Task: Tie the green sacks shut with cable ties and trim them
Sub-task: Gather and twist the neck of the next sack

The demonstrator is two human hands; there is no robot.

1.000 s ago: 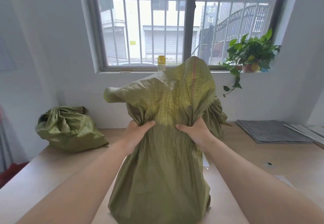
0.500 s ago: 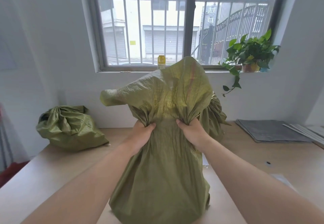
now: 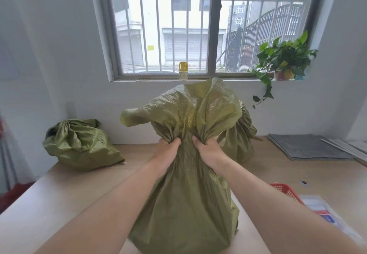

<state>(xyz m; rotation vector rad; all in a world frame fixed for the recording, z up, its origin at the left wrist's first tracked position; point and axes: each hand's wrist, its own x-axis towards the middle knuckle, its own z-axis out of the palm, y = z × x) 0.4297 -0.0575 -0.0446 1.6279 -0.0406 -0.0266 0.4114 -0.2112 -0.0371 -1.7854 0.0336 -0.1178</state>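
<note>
Green sack (image 3: 184, 194) stands upright on the tabletop (image 3: 65, 190), centre of view, directly in front of the person. Both hands clamp its upper part to gather the loose mouth into a neck; judged purpose: a narrow bunch is needed before a cable tie can go round it. No tie or cutter visible in either hand, so step in hand is prob. the gathering, w/ tying and trimming yet to do.

Left hand (image 3: 167, 152) grips the cloth from the left, fingers (image 3: 174, 141) curled shut on a bunched fold, thumb side toward centre. Right hand (image 3: 208, 151) mirrors it from the right, fingers closed on the sack fabric too. The two fists sit near each other, a strip of cloth between them. Forearms reach forward and converge from the lower corners, wrists roughly level.

Above the fists the free mouth (image 3: 190, 110) flares up and outward, one flap drooping left.

Second sack (image 3: 81, 144) lies slumped at the left rear of the tabletop, near the wall; whether it is tied cannot be told. Third sack (image 3: 245, 134) partly hidden behind the held one. Red basket (image 3: 286, 191) and a clear packet (image 3: 319, 210) lie at right, beside the right forearm; contents too blurred to name.
</note>
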